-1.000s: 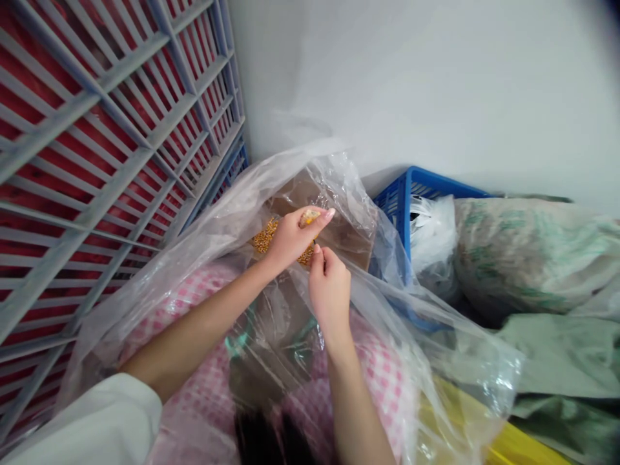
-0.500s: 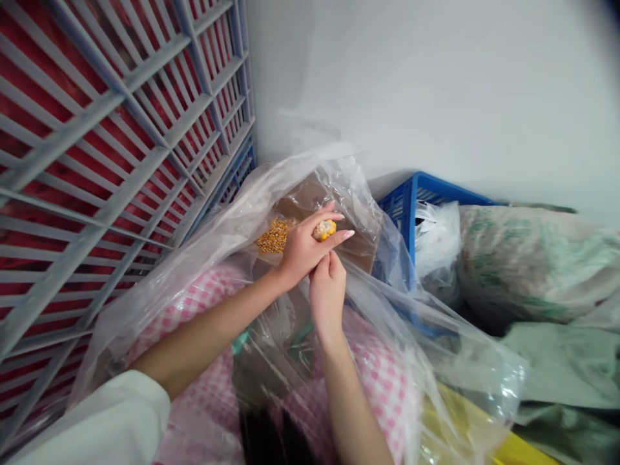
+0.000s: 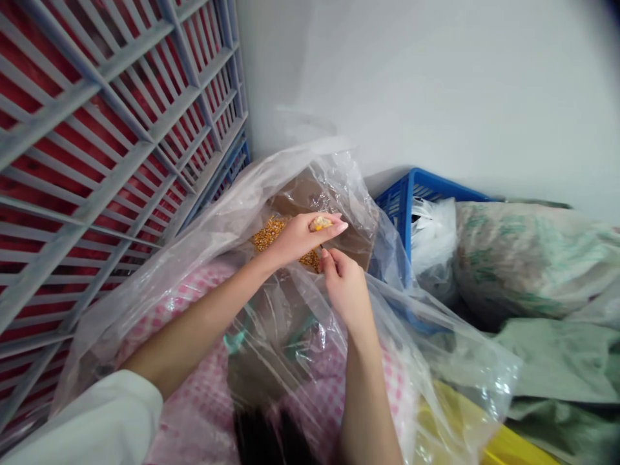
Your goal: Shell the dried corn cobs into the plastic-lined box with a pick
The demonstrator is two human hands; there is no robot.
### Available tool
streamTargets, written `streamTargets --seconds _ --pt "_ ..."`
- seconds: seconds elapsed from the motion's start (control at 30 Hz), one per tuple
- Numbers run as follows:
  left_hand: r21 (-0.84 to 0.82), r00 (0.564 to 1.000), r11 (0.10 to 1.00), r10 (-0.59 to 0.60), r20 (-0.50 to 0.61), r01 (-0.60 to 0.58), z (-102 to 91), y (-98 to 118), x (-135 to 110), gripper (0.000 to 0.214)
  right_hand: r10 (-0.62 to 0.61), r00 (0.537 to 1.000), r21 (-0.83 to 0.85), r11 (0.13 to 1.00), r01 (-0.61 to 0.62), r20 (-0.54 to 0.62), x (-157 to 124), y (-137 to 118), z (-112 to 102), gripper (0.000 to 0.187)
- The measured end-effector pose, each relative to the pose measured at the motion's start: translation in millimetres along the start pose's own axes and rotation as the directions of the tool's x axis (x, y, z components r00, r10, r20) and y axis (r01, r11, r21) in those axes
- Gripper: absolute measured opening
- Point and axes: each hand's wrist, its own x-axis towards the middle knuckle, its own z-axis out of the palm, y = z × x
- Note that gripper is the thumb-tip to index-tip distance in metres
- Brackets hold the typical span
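Observation:
My left hand [image 3: 303,237] is closed around a corn cob [image 3: 320,223], whose pale end and a few yellow kernels show above the fingers. Just below and to the right, my right hand [image 3: 343,278] is closed in a pinch. From its fingertips a thin dark tip pokes toward the cob; its kind I cannot make out. Loose corn kernels [image 3: 267,235] lie beneath both hands inside a clear plastic bag [image 3: 232,223], against brown cardboard [image 3: 356,242]. The palm side of the left hand is hidden.
A tall grey slatted crate [image 3: 140,148] with red behind it rises on the left. At the right stand a blue basket [image 3: 409,194], a white plastic bag [image 3: 433,239] and a stuffed pale sack [image 3: 523,258]. Pink checked cloth [image 3: 184,323] shows under the plastic. A white wall [image 3: 426,84] closes the back.
My right hand has drawn away from the left, down and to the right, baring the dark tip and more kernels. The left hand has tilted flatter, still around the cob.

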Motion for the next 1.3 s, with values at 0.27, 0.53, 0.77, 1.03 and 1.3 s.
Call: streamTargets --seconds 0.27,0.53,0.77,1.03,1.3 --pt "0.283 0.966 0.944 0.215 -0.146 -0.167 10.5 -5 -3 0.023 0.181 0.961 0.044 0.984 -0.175 -0.207 -4 -16 32 0.029" --pt "0.421 0.937 0.857 0.346 -0.042 -0.297 7.5 -8 -2 0.02 0.222 0.975 0.382 0.901 -0.206 0.003 2 1 25 0.027" --pt "0.443 0.956 0.847 0.272 0.114 -0.294 1.8 2 -1 0.022 0.161 0.97 0.344 0.914 -0.216 0.182 4 12 4 0.028" --pt "0.48 0.957 0.829 0.229 0.178 -0.288 1.5 3 0 0.03 0.159 0.974 0.188 0.964 -0.189 0.164 3 11 -3 0.027" --pt "0.488 0.939 0.804 0.269 0.213 -0.341 1.4 1 -1 0.026 0.144 0.978 0.145 0.975 -0.166 0.148 3 13 -4 0.025"
